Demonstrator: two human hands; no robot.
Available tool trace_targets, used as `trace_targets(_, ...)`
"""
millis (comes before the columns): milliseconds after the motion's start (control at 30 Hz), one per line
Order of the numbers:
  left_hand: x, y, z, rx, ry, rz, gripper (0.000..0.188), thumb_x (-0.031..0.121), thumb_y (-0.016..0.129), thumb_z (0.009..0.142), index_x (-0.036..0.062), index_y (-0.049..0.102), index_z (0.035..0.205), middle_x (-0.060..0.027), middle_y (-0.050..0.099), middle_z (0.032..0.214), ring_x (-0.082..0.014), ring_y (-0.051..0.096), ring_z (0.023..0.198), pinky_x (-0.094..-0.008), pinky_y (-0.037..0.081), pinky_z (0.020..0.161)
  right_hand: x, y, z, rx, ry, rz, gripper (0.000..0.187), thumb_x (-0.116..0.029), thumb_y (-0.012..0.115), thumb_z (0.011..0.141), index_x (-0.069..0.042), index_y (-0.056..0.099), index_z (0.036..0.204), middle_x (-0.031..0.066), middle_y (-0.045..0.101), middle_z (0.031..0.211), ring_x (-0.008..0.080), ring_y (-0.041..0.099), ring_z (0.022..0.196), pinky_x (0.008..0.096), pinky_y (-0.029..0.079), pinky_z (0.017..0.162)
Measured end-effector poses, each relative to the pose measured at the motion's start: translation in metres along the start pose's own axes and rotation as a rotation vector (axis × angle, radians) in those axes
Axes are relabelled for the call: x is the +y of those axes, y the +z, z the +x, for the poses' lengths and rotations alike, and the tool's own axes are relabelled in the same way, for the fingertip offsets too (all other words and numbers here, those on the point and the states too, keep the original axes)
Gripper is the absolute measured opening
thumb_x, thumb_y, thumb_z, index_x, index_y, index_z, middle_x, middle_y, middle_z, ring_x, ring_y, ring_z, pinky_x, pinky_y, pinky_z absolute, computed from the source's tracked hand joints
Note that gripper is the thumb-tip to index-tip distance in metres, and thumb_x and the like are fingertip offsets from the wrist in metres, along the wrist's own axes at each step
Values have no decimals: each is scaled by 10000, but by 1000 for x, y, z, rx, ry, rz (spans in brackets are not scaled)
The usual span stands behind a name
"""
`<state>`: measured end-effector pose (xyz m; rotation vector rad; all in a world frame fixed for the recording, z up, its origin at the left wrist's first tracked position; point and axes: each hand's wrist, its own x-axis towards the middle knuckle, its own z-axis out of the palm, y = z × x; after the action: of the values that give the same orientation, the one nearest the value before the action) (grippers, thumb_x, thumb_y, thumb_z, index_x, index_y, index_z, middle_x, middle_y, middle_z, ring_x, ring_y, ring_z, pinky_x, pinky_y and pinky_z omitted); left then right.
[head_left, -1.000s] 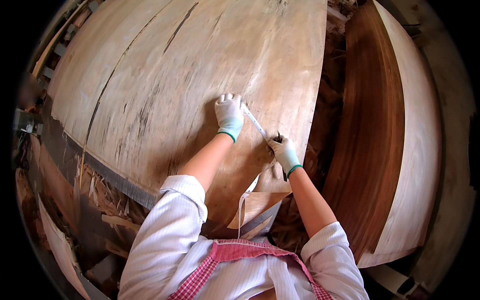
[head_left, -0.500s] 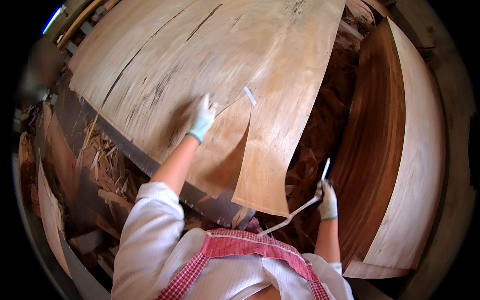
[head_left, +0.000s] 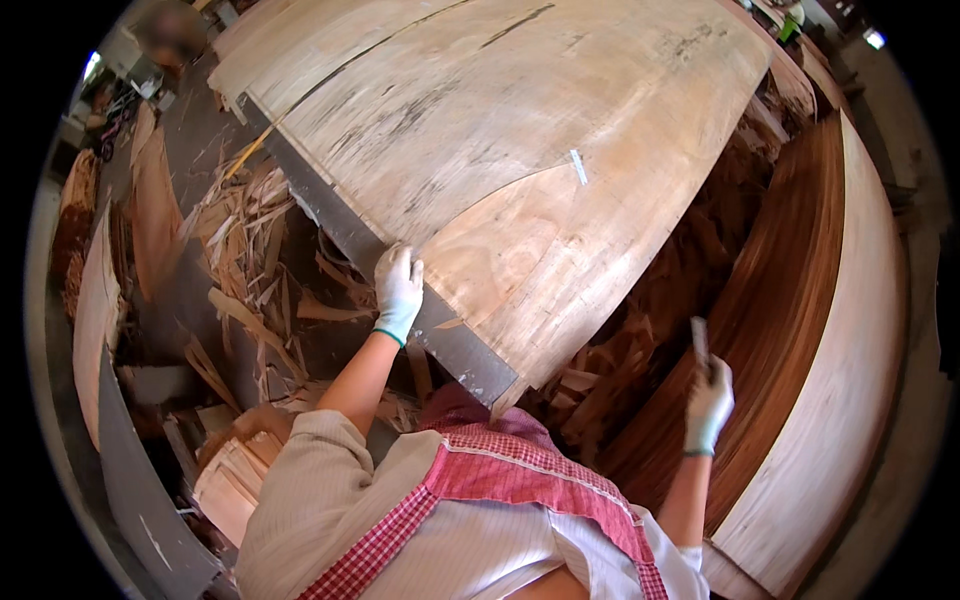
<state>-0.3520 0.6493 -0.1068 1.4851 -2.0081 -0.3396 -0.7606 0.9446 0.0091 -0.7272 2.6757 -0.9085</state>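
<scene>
A large pale wood veneer sheet [head_left: 620, 210] lies over a dark flat board [head_left: 465, 350], whose edge shows along the near left side. My left hand [head_left: 400, 290], in a white glove with a green cuff, is closed at the sheet's near left edge, fingers bent over it. A short piece of white tape [head_left: 578, 167] sticks to the sheet at the tip of a curved seam. Off to the right, my gloved right hand [head_left: 710, 408] is closed round a narrow, flat-bladed knife [head_left: 699, 340] pointing up, apart from the sheet.
On the right stands a tall stack of veneer sheets [head_left: 790, 230] with reddish-brown edges. Torn veneer scraps [head_left: 655, 290] fill the gap between it and the board. More scraps [head_left: 255, 240] litter the floor at left. A blurred person [head_left: 172, 35] is far back left.
My left hand has come from the sheet's middle to its near edge. The open slit in the sheet has closed. The pale strip by my right hand is gone from view; the view has shifted.
</scene>
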Motion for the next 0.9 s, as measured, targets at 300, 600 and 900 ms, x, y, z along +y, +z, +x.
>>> trace_targets(300, -5, -7, 31, -1, 116, 59, 336, 179, 603, 865, 0, 573, 1148, -171, 551, 1244, -337, 475, 1216, -457, 348, 1061, -204, 278, -16, -895, -280, 331, 149, -162, 632, 855, -50, 651, 952, 168, 691, 849, 302, 673, 749, 386, 509, 650)
trace_targets(600, -7, 10, 45, -465, 363, 387, 473, 273, 560, 914, 17, 506, 1308, -130, 472, 1408, -266, 391, 1344, -398, 229, 1155, -248, 324, 30, -626, -694, -145, 236, -244, 640, 820, -19, 654, 892, 229, 659, 822, 399, 640, 799, 468, 506, 708)
trace_targets(900, 52, 87, 105, -506, 562, 683, 521, 246, 369, 959, 62, 365, 1446, -98, 385, 1493, -245, 324, 1396, -401, 144, 1173, -231, 330, 72, -513, -411, -114, 318, -297, 655, 829, -9, 679, 960, 247, 664, 916, 401, 641, 879, 436, 518, 777)
